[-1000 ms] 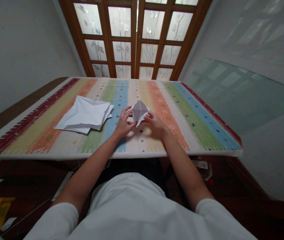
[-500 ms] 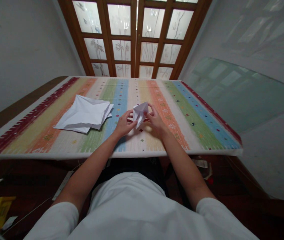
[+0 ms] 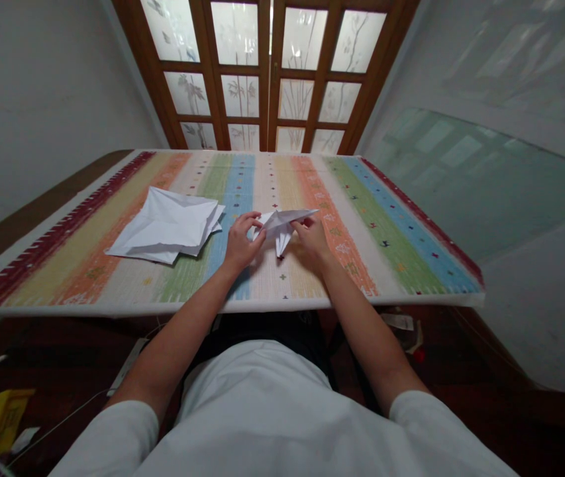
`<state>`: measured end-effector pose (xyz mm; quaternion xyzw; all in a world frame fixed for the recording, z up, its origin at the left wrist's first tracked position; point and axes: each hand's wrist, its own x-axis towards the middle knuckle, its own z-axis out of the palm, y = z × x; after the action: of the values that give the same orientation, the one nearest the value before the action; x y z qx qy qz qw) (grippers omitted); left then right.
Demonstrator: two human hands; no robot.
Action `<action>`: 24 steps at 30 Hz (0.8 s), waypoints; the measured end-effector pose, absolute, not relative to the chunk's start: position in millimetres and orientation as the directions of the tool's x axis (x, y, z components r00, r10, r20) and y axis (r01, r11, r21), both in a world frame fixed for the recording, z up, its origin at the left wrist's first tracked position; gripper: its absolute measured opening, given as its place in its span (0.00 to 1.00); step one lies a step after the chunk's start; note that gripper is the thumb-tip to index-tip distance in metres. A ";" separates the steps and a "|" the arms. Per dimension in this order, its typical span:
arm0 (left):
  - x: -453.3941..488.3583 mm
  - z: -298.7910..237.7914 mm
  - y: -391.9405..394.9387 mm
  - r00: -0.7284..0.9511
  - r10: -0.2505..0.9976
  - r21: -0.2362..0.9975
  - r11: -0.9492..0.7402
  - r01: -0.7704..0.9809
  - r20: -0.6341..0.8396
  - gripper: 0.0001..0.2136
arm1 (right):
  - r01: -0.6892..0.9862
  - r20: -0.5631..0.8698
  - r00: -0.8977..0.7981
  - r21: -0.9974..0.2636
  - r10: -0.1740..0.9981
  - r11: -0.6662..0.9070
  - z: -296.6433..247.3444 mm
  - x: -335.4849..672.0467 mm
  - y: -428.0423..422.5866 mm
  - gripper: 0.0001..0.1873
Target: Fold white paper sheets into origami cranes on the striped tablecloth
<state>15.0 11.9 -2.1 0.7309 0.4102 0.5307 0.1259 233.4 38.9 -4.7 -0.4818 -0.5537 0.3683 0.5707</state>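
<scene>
The folded paper (image 3: 278,224) is between the two hands, over the middle of the striped cloth (image 3: 128,286), and its outline differs plainly from a moment ago: a second back it shows as a compact diamond facing the wearer, half a second back it is tilted with a corner up to the right, and now it stretches sideways, a long thin point running out to the right and a narrow flap hanging down towards the near edge of the table. The left hand (image 3: 242,244) has its thumb and fingertips brought close together on the left end of the paper, the fingers curled and the gap small. The right hand (image 3: 312,240) pinches the paper just beneath the long point, thumb and forefinger near each other, with the remaining fingers partly hidden behind; how firmly either hand presses, I cannot tell. Whether the hanging flap touches the cloth is not clear either. The change suggests the layers are being turned or spread rather than pressed flat, so the shape in hand looks like a loose, three-dimensional one whose creases are already made. Off to the left, well apart from the hands, the overlapping white sheets (image 3: 173,222) lie as they do in both earlier views, so the work seems confined to this single piece
</scene>
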 end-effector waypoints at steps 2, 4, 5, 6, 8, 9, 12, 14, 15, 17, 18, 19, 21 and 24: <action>15.3 0.5 9.5 0.089 0.729 0.619 -0.633 0.464 0.679 0.05 | 0.102 0.282 0.130 -0.957 0.951 0.270 -5.8 232.5 39.0 0.16; 15.5 2.3 7.8 0.082 0.723 0.615 -0.637 0.465 0.686 0.04 | 0.103 0.283 0.143 -0.957 0.948 0.270 -6.0 231.9 37.5 0.15; 15.4 2.9 7.2 0.082 0.718 0.611 -0.642 0.464 0.692 0.04 | 0.103 0.285 0.153 -0.957 0.946 0.272 -5.6 232.0 36.5 0.14; 15.3 3.2 6.8 0.081 0.711 0.606 -0.648 0.461 0.699 0.04 | 0.097 0.292 0.158 -0.955 0.943 0.280 -5.0 232.4 35.6 0.14; 14.7 3.5 6.4 0.068 0.699 0.600 -0.656 0.458 0.712 0.06 | 0.073 0.303 0.144 -0.953 0.942 0.295 -3.5 233.7 34.4 0.16; 14.3 3.6 6.1 0.055 0.697 0.602 -0.654 0.457 0.715 0.08 | 0.057 0.297 0.133 -0.955 0.946 0.292 -2.8 234.5 34.3 0.18; 13.2 4.4 4.8 0.008 0.716 0.637 -0.626 0.450 0.698 0.13 | 0.011 0.248 0.083 -0.969 0.965 0.248 -3.0 236.4 34.6 0.27; 12.9 5.5 3.7 -0.013 0.750 0.679 -0.592 0.434 0.661 0.16 | -0.002 0.229 0.043 -0.973 0.972 0.229 -4.7 237.5 34.0 0.33; 13.0 6.1 3.3 -0.019 0.768 0.702 -0.574 0.422 0.640 0.17 | 0.005 0.234 0.022 -0.972 0.972 0.234 -5.7 238.1 33.3 0.36; 13.4 6.9 3.1 -0.016 0.800 0.742 -0.548 0.385 0.599 0.19 | 0.027 0.253 0.002 -0.967 0.968 0.253 -7.2 239.1 31.1 0.40; 13.6 7.0 3.4 -0.001 0.813 0.758 -0.543 0.362 0.583 0.20 | 0.036 0.257 0.008 -0.966 0.967 0.256 -7.6 239.5 29.9 0.41; 13.9 6.8 4.0 0.026 0.822 0.769 -0.542 0.338 0.568 0.21 | 0.041 0.254 0.022 -0.967 0.967 0.253 -7.6 239.7 28.7 0.40; 14.3 5.7 5.6 0.092 0.833 0.785 -0.546 0.293 0.545 0.22 | 0.039 0.237 0.058 -0.971 0.970 0.235 -6.9 239.8 27.1 0.39; 14.2 2.8 8.4 0.167 0.837 0.799 -0.548 0.249 0.522 0.18 | 0.035 0.217 0.084 -0.976 0.972 0.215 -4.8 240.8 27.5 0.38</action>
<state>14.2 8.4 2.8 0.7097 0.3824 0.5198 0.2827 240.8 27.5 -4.8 -0.4702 -0.5355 0.4138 0.5664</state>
